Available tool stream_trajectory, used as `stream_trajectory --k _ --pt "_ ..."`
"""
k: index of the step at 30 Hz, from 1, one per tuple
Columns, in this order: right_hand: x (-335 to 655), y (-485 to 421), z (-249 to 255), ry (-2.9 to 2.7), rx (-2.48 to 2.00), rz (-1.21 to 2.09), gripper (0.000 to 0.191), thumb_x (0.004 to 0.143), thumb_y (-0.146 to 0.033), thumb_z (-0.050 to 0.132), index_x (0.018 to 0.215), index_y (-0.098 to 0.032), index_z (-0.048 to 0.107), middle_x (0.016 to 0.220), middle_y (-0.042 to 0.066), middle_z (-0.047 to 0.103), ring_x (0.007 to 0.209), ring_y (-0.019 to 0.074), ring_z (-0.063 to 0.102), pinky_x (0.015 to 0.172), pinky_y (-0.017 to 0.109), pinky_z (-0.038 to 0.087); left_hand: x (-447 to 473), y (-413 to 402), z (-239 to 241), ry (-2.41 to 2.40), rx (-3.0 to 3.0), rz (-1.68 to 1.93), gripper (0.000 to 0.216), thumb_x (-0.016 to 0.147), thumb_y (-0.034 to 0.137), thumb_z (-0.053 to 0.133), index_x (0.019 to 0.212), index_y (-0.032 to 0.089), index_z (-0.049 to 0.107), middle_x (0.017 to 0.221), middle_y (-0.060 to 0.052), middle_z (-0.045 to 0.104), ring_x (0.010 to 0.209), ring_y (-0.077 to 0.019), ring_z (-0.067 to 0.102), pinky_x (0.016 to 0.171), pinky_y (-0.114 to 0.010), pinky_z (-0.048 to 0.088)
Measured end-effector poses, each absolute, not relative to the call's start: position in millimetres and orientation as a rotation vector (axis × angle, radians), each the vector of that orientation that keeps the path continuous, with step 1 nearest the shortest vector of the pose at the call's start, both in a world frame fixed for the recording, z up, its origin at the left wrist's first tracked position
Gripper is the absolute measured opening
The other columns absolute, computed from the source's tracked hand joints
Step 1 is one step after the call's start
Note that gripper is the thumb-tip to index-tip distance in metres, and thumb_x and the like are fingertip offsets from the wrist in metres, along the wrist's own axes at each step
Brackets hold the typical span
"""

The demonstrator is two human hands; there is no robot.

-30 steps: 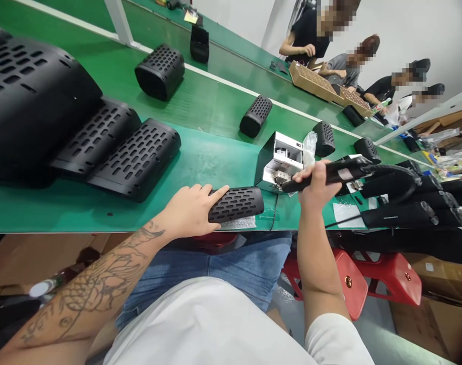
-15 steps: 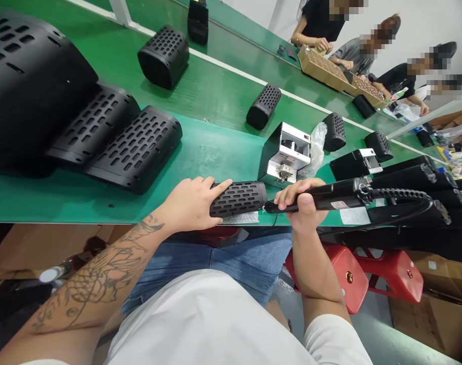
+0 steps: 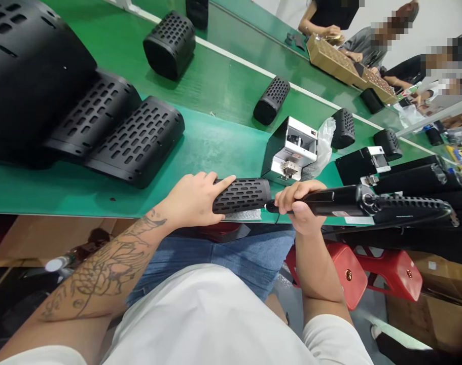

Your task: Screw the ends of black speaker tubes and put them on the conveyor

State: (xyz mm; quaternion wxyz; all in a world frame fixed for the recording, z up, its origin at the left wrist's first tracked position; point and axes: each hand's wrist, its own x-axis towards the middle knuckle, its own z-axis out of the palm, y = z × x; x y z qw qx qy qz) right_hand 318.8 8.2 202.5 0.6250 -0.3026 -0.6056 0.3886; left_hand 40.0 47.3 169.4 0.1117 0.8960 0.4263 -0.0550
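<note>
My left hand (image 3: 196,199) is closed around the left end of a black perforated housing (image 3: 244,195) lying on its side at the bench's front edge. A black corded electric screwdriver (image 3: 335,201) is in my right hand (image 3: 303,205), gripped near its front end and held almost level. Its tip points left and meets the housing's right end; my fingers partly hide the nose. Bubble wrap (image 3: 244,215) shows beneath the housing. Just behind my right hand stands a black and white screw feeder (image 3: 289,152).
More perforated housings (image 3: 139,142) stand at the left, and others (image 3: 272,100) sit along the green bench (image 3: 211,147). Right of the feeder are a plastic bag (image 3: 322,147) and a second small machine (image 3: 362,163). Red stools (image 3: 347,274) are below. Several people work around cardboard trays (image 3: 335,61) across the bench.
The view has shifted slightly. The screwdriver's rear end has swung a little in my right hand, with its tip still at the housing's end. My left hand keeps its hold.
</note>
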Motion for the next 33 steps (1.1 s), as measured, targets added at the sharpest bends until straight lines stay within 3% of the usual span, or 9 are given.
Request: stream_trajectory --k 17,26,30,33 --pt "317 15 195 -1.413 -0.586 0.923 0.040 0.090 -0.046 0.100 0.084 -0.029 0.065 0.053 -0.014 0.056 0.033 0.0078 0.046 0.044 0.022 0.052 40 54 170 1.219 2.631 -0.121 0.108 0.096 0.067 0.083 0.188 0.029 0.041 0.142 -0.019 0.074 0.121 -0.0429 0.076 0.093 -0.044 0.055" --pt "314 19 192 -1.451 -0.560 0.988 0.054 0.088 -0.048 0.100 0.075 -0.028 0.051 0.049 -0.014 0.051 0.030 0.0068 0.040 0.039 0.021 0.048 39 55 170 1.202 2.635 -0.179 0.108 0.099 0.070 0.080 0.189 0.030 0.037 0.144 -0.019 0.072 0.125 -0.0429 0.075 0.096 -0.043 0.054" --pt "315 13 191 -1.436 -0.562 0.990 0.046 0.092 -0.045 0.099 0.080 -0.029 0.057 0.052 -0.014 0.055 0.033 0.0074 0.045 0.043 0.021 0.051 39 54 170 1.221 2.634 -0.162 0.108 0.099 0.070 0.079 0.190 0.030 0.037 0.146 -0.020 0.071 0.125 -0.0424 0.075 0.097 -0.043 0.054" --pt "327 12 200 -1.403 -0.648 0.932 0.047 0.094 -0.058 0.096 0.084 -0.029 0.061 0.052 -0.014 0.053 0.033 0.0087 0.046 0.044 0.024 0.053 40 55 170 1.217 2.639 -0.164 0.106 0.098 0.069 0.079 0.189 0.030 0.040 0.146 -0.019 0.073 0.123 -0.0412 0.076 0.097 -0.043 0.055"
